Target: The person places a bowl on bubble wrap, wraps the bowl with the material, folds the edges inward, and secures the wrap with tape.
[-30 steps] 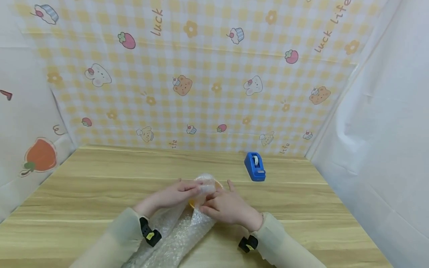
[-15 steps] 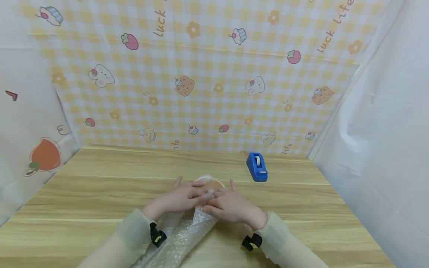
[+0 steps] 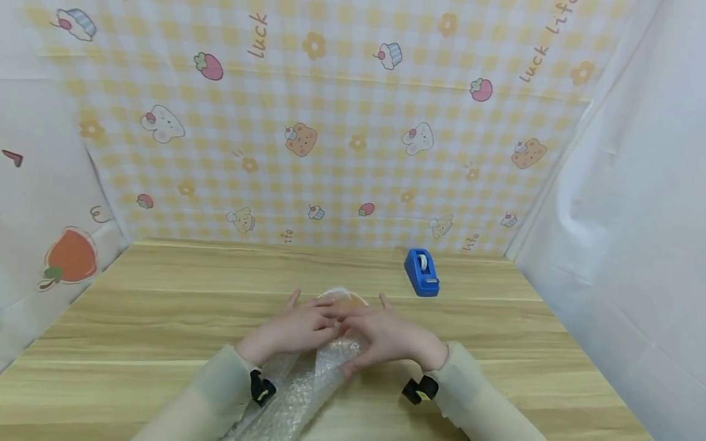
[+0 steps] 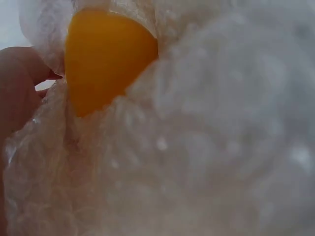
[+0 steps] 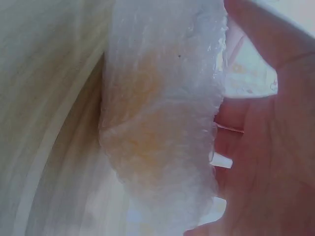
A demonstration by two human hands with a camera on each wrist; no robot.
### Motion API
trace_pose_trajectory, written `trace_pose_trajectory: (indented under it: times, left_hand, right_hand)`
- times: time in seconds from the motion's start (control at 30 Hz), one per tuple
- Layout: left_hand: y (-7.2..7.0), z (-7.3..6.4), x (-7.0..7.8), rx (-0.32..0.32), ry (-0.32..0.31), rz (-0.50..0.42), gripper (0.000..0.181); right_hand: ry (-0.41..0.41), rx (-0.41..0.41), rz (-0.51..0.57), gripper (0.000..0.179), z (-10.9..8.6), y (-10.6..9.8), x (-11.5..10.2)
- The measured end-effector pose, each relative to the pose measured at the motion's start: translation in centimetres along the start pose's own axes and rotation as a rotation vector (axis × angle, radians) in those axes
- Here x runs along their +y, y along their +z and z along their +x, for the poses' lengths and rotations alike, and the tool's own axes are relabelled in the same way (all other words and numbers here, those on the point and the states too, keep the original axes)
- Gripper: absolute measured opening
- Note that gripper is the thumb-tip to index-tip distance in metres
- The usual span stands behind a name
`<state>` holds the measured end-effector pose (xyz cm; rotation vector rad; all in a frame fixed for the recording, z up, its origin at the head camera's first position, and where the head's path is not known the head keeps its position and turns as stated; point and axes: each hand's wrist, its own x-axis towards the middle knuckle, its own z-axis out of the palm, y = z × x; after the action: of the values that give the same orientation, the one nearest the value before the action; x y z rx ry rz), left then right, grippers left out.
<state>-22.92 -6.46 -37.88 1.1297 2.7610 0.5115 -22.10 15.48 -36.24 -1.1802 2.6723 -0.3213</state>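
Observation:
A round, smooth yellow-orange object (image 4: pixel 108 59) lies inside bubble wrap (image 3: pixel 300 386); only part of it shows bare, so its kind is hard to tell. The wrap covers its top and trails toward the near table edge. My left hand (image 3: pixel 289 334) lies over the bundle's left side, thumb and finger meeting at the wrap's edge in the left wrist view. My right hand (image 3: pixel 388 337) rests on the bundle's right side, fingers extended over the top and thumb spread toward me against the wrap. The fingertips of both hands come together on top.
A blue tape dispenser (image 3: pixel 422 272) stands on the wooden table (image 3: pixel 193 294), behind and right of the bundle. A yellow checked cloth (image 3: pixel 353 184) hangs at the table's back, with white sheets at both sides.
My right thumb has moved away from the fingers, down along the wrap toward me. My left hand has shifted slightly right, and more of the object's top is under wrap and fingers.

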Motion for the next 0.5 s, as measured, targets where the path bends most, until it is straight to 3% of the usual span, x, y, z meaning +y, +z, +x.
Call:
trace_pose_trajectory:
  times: [0.2, 0.37, 0.5]
  left_hand:
    - [0.16, 0.21, -0.34, -0.024, -0.019, -0.042, 0.039]
    - [0.16, 0.29, -0.70, -0.043, -0.042, -0.147, 0.040]
    - [0.07, 0.35, -0.95, -0.053, -0.023, -0.218, 0.039]
  right_hand:
    - [-0.014, 0.018, -0.046, 0.060, 0.32, 0.32, -0.03]
    - [0.002, 0.037, -0.079, 0.052, 0.62, 0.76, -0.08]
    - [0.011, 0.036, -0.098, 0.052, 0.64, 0.98, -0.14]
